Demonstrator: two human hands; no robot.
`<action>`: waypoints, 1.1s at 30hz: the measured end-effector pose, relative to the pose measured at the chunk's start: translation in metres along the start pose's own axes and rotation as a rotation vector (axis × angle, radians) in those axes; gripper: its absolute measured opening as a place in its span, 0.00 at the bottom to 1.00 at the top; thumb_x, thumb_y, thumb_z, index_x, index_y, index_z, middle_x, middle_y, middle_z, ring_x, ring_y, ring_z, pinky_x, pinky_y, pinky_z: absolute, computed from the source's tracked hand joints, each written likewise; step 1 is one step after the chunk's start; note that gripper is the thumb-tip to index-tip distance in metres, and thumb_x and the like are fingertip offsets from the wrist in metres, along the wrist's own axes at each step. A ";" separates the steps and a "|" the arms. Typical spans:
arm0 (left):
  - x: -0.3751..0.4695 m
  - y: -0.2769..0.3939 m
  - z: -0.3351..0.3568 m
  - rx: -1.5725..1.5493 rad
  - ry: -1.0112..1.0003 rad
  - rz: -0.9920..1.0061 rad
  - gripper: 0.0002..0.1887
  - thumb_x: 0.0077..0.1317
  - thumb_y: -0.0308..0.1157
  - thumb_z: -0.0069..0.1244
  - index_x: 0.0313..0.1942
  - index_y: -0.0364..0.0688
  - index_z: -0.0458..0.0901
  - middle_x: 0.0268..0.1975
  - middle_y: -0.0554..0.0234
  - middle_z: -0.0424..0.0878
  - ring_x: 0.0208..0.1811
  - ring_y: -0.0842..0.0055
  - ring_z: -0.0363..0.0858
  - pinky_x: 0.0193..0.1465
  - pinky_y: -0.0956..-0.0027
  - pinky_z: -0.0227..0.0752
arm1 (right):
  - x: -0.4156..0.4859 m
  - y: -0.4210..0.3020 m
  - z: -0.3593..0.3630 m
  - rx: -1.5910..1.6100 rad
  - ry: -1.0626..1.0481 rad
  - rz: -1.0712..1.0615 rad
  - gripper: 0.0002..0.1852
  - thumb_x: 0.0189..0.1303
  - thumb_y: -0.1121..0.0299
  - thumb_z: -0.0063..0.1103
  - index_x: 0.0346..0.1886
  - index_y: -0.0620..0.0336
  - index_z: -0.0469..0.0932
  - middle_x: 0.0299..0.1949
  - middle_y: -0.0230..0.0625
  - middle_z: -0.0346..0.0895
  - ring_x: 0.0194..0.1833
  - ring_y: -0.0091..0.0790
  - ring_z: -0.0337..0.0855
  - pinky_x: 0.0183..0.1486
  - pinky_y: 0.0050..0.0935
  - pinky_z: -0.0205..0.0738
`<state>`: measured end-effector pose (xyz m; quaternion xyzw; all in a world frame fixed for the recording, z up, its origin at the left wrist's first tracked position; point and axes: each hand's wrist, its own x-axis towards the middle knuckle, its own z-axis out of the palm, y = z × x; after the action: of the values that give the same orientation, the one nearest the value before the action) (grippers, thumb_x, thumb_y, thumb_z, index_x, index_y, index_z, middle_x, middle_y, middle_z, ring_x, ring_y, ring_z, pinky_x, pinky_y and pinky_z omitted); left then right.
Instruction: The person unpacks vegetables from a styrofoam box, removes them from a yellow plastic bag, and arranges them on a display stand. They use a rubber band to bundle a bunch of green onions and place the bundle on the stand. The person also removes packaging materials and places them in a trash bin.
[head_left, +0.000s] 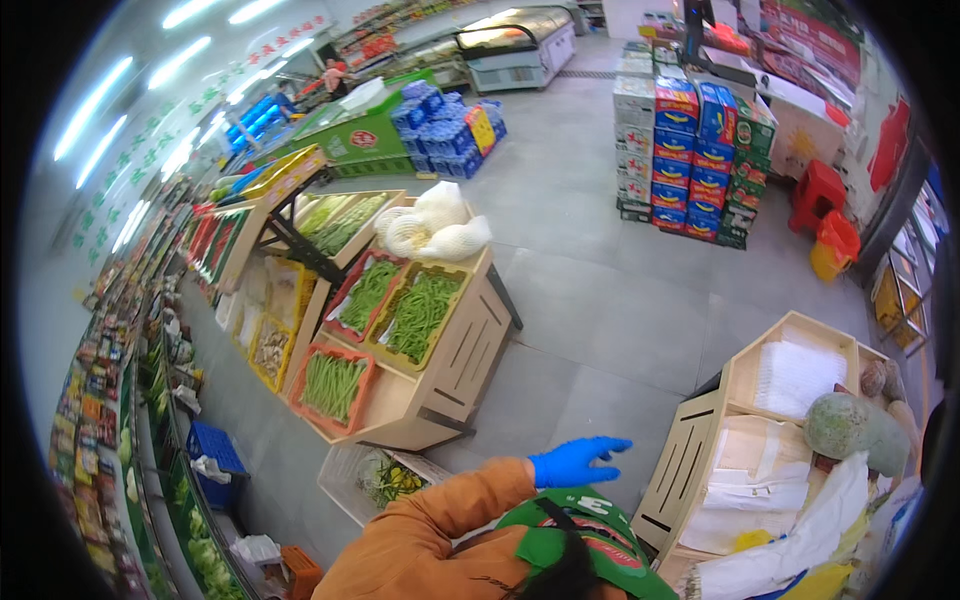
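My left hand, in a blue glove, reaches across my front with its fingers apart and nothing visible in it. Below it lies the green printed apron over my orange jacket. My right hand is out of view. To the left stands a wooden produce stand with green beans in a yellow crate, and long beans in an orange crate. To the right, a wooden bin stand holds a large winter melon and white foam netting.
A pale plastic crate with greens sits on the floor. Blue and green cartons are stacked ahead, near a red stool and yellow bin. Bottled packs stand by a green freezer. Shelves line the left.
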<state>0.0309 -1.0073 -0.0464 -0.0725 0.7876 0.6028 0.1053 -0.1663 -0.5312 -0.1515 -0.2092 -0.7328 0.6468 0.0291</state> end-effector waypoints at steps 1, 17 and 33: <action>0.015 0.001 -0.017 -0.084 0.007 -0.038 0.30 0.66 0.36 0.53 0.66 0.38 0.64 0.54 0.55 0.78 0.53 0.74 0.76 0.57 0.68 0.70 | 0.000 0.003 -0.018 -0.019 0.077 0.009 0.27 0.63 0.50 0.49 0.58 0.60 0.70 0.52 0.43 0.74 0.52 0.41 0.74 0.55 0.40 0.69; 0.244 0.025 0.031 -0.088 -0.327 -0.189 0.22 0.67 0.34 0.50 0.60 0.39 0.72 0.55 0.57 0.78 0.49 0.75 0.79 0.54 0.72 0.70 | -0.126 0.073 -0.208 -0.113 0.916 0.323 0.24 0.63 0.50 0.50 0.53 0.59 0.73 0.45 0.42 0.75 0.44 0.41 0.76 0.46 0.42 0.71; 0.187 0.010 0.027 0.179 -0.337 -0.162 0.26 0.66 0.38 0.51 0.62 0.37 0.68 0.57 0.49 0.77 0.56 0.66 0.77 0.60 0.64 0.69 | 0.035 0.003 -0.100 -0.568 0.533 -0.201 0.21 0.63 0.51 0.51 0.49 0.58 0.75 0.38 0.41 0.77 0.36 0.42 0.77 0.38 0.43 0.74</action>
<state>-0.1504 -0.9759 -0.0912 -0.0241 0.8009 0.5236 0.2896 -0.1660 -0.4251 -0.1463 -0.2968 -0.8660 0.3356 0.2223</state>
